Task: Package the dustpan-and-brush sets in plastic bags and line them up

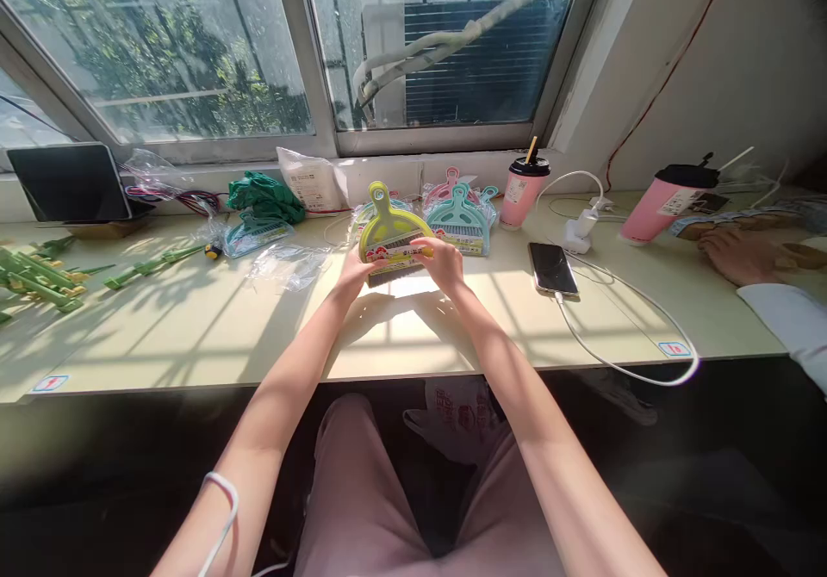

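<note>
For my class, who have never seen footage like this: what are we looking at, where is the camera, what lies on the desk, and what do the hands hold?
There is one picture, taken by a camera on a person's head, looking down along their bare arms. The left hand and right hand together hold a yellow mini brush and dustpan set above a pale desk under a window. Behind it lie teal and pink sets. To the right are a phone on a white cable, and two pink cups. Green plastic pieces lie far left. Another person's hand rests at the right edge.
</note>
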`<action>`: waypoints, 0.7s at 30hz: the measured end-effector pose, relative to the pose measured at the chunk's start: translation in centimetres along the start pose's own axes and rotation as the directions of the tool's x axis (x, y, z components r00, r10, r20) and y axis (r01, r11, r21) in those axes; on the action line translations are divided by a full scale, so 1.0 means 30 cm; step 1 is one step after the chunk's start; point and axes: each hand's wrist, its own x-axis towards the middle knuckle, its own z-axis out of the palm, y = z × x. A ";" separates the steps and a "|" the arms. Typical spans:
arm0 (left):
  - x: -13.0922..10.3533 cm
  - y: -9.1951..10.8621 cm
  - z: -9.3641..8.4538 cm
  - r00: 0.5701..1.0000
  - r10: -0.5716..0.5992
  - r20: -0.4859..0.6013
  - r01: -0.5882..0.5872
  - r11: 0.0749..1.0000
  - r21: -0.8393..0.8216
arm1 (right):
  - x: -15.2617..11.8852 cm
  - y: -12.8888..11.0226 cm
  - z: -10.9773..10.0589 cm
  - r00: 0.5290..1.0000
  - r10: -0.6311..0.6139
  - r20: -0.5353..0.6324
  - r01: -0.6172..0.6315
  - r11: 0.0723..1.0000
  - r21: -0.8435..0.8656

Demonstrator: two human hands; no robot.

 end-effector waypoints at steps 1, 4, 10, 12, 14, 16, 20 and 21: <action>-0.001 0.000 -0.001 1.000 0.002 0.007 -0.002 1.000 -0.002 | 0.001 0.001 -0.001 1.000 -0.009 0.011 0.010 1.000 -0.017; -0.002 0.001 -0.004 1.000 -0.003 0.026 0.003 1.000 0.000 | 0.005 0.006 -0.004 0.999 -0.036 0.025 0.037 0.998 -0.060; 0.001 0.003 -0.012 1.000 -0.016 0.013 0.016 0.999 0.031 | 0.006 0.010 -0.005 0.999 -0.023 0.032 0.025 0.998 -0.056; 0.002 0.004 -0.014 1.000 -0.015 0.010 0.015 1.000 0.027 | 0.004 0.010 -0.004 0.999 -0.024 0.027 0.025 0.999 -0.047; 0.002 0.002 -0.016 1.000 -0.015 0.008 0.015 1.000 0.025 | 0.002 0.010 -0.002 0.999 -0.029 0.037 0.031 0.998 -0.054; 0.002 -0.001 -0.017 1.000 -0.014 0.011 0.014 1.000 0.021 | -0.001 0.013 0.005 0.998 -0.042 0.055 0.046 0.997 -0.069; 0.008 -0.012 -0.021 1.000 -0.009 -0.007 0.009 1.000 0.014 | -0.001 0.033 0.030 0.996 -0.061 -0.061 0.053 0.992 -0.113; 0.011 -0.015 -0.022 1.000 -0.010 -0.017 0.010 1.000 0.015 | 0.003 0.042 0.038 0.992 -0.045 -0.117 0.032 0.993 -0.111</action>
